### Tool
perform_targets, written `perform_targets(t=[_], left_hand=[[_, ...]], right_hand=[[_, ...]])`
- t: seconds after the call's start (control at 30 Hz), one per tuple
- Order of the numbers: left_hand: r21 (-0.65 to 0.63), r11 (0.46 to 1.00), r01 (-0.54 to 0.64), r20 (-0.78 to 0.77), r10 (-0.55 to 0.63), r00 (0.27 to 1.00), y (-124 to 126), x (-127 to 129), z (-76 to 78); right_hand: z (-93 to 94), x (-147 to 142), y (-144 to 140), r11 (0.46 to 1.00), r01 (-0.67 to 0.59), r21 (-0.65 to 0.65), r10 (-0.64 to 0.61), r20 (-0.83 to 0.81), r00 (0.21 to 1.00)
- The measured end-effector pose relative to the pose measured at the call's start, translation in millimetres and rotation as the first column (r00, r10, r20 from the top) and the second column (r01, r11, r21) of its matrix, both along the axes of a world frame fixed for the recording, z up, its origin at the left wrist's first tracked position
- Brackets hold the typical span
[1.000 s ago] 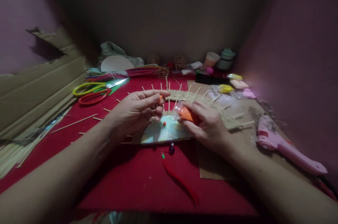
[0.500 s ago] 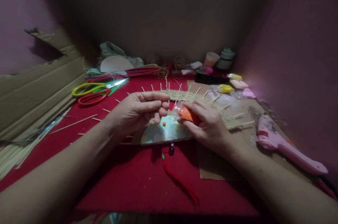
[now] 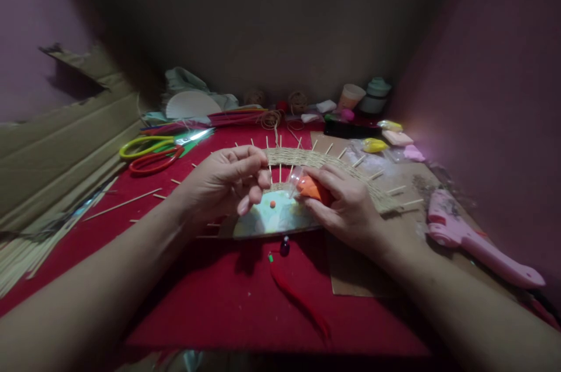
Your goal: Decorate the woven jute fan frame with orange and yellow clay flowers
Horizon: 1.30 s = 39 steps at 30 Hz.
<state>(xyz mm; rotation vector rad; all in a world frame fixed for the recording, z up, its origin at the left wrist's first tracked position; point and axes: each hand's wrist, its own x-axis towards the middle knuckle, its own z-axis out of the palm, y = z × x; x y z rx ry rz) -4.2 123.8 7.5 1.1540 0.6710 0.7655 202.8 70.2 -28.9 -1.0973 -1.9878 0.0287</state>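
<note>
My left hand (image 3: 223, 182) hovers over a woven straw half-circle (image 3: 315, 159) with thin sticks poking out of its rim. Thumb and forefinger are pinched together, and the small orange bead seen between them earlier is now hidden by the fingers. My right hand (image 3: 346, 208) holds a small clear bag of orange beads (image 3: 307, 187), tilted toward the left hand. Between my hands a loose orange bead (image 3: 272, 204) lies on the shiny half-disc (image 3: 263, 223) at the weave's centre.
A dark bead (image 3: 284, 245) and a red tassel (image 3: 293, 293) lie on the red mat in front. Yellow and red scissors (image 3: 149, 153) are at left beside cardboard (image 3: 65, 144) and a bundle of sticks (image 3: 17, 255). A pink glue gun (image 3: 473, 240) is at right, and cups (image 3: 350, 97) stand at the back.
My left hand's fingers have curled down and inward, hiding the orange bead they pinched a second ago. The right hand with the bag has barely moved.
</note>
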Motion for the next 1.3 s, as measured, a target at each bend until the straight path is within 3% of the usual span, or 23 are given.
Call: perform_targets(t=[0.2, 0.4, 0.63, 0.83, 1.0, 1.1, 1.2, 1.3], left_hand=[[0.034, 0.999, -0.001, -0.050, 0.002, 0.999, 2, -3, 4.5], [0.115, 0.990, 0.076, -0.185, -0.053, 0.981, 2, -5, 6.3], [0.336, 0.935, 0.113, -0.417, 0.040, 0.908, 0, -5, 5.2], [0.409, 0.893, 0.185, -0.408, -0.002, 0.913, 3, -6, 1.6], [0.448, 0.884, 0.135, -0.388, 0.056, 0.920, 3, -6, -1.0], [0.597, 0.791, 0.135, -0.417, 0.161, 0.895, 1, -4, -2.5], [0.768, 0.585, 0.258, -0.475, 0.251, 0.844, 0, -2, -6.2], [0.831, 0.398, 0.389, -0.515, 0.289, 0.807, 1, 0, -12.4]], right_hand=[[0.7, 0, 0, 1.000, 0.000, 0.011, 0.000, 0.004, 1.000], [1.8, 0, 0, 0.999, 0.027, 0.031, -0.026, -0.012, 1.000], [1.8, 1, 1, 0.998, 0.050, 0.039, -0.048, -0.035, 0.998], [1.3, 1, 1, 0.996, 0.058, 0.061, -0.056, -0.041, 0.998], [2.0, 1, 1, 0.996, 0.059, 0.069, -0.056, -0.045, 0.997], [1.4, 1, 2, 0.993, 0.069, 0.092, -0.065, -0.042, 0.997], [0.8, 2, 2, 0.992, 0.077, 0.099, -0.073, -0.041, 0.996], [0.7, 2, 2, 0.992, 0.081, 0.099, -0.077, -0.047, 0.996]])
